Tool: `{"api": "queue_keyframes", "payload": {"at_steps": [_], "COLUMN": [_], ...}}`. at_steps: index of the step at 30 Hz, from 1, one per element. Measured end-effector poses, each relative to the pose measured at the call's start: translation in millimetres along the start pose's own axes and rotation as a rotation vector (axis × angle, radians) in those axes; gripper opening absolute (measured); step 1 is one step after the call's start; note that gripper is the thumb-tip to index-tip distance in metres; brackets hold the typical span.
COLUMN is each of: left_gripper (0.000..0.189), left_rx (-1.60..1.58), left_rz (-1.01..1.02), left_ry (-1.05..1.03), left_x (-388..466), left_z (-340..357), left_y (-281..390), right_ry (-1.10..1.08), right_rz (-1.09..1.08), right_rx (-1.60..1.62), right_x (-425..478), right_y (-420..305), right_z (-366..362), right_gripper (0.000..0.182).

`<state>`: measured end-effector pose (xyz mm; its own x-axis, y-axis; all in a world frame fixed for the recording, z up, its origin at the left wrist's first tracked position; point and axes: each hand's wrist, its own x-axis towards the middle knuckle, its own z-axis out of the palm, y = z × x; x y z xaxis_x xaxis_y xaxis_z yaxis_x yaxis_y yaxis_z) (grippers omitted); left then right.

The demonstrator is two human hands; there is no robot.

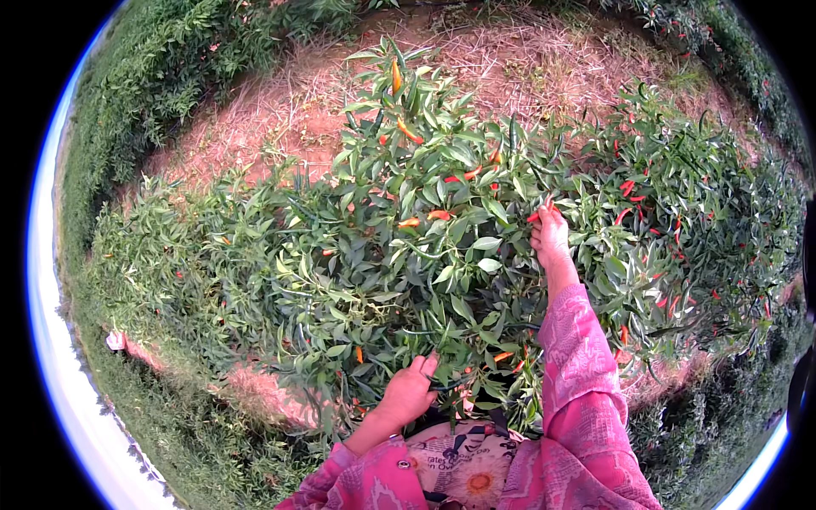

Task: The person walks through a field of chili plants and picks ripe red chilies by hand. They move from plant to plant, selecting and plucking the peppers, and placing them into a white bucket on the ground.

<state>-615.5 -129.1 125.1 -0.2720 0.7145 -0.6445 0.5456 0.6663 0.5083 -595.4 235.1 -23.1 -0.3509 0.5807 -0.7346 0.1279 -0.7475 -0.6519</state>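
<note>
My right hand [549,234] reaches out over a chili pepper plant, its fingers closed on red chili peppers [542,212] that stick out past the fingertips. Nearer my body, my left hand [411,392] is among the lower leaves of the plant; its fingertips touch foliage, and whether they hold anything is hidden. Between and beyond the hands hang orange-red chilies [438,215] and a yellow-orange chili [396,76] at the plant's top. A dark green chili [449,386] lies close to the left hand.
Chili plants with many red fruits [627,187] stand at the right. Dry straw-covered soil [299,108] runs behind the row, with another dense green row [191,57] at the upper left. A small pale object [116,340] is at the far left.
</note>
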Motion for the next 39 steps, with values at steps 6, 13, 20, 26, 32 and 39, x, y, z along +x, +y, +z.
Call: {"api": "queue_keyframes", "payload": {"at_steps": [6,13,20,26,32,39], "left_gripper": [0.07,0.067,0.074,0.068,0.062,0.053], "left_rx": [0.074,0.084,0.088,0.116,0.041,0.135], "left_rz": [0.169,0.105,0.161,0.116,0.142,0.213], "left_ry": [0.122,0.031,0.001,-0.009,-0.024,-0.076], "left_x": [14,20,14,20,16,27], "left_z": [-48,-55,-43,-59,-61,-84], "left_y": [5,19,14,20,15,12], "right_ry": [-0.084,-0.081,-0.038,-0.173,0.12,0.33], "right_rz": [-0.106,-0.189,-0.128,-0.15,-0.138,-0.309], "right_rx": [0.08,0.088,0.036,0.055,-0.226,-1.454], "right_x": [-21,-11,-22,-46,32,103], "right_y": [0,0,4,-32,-41,-24], "right_z": [-36,-30,-16,19,-36,-68], "right_gripper": [0.019,0.016,0.01,0.014,0.015,0.038]}}
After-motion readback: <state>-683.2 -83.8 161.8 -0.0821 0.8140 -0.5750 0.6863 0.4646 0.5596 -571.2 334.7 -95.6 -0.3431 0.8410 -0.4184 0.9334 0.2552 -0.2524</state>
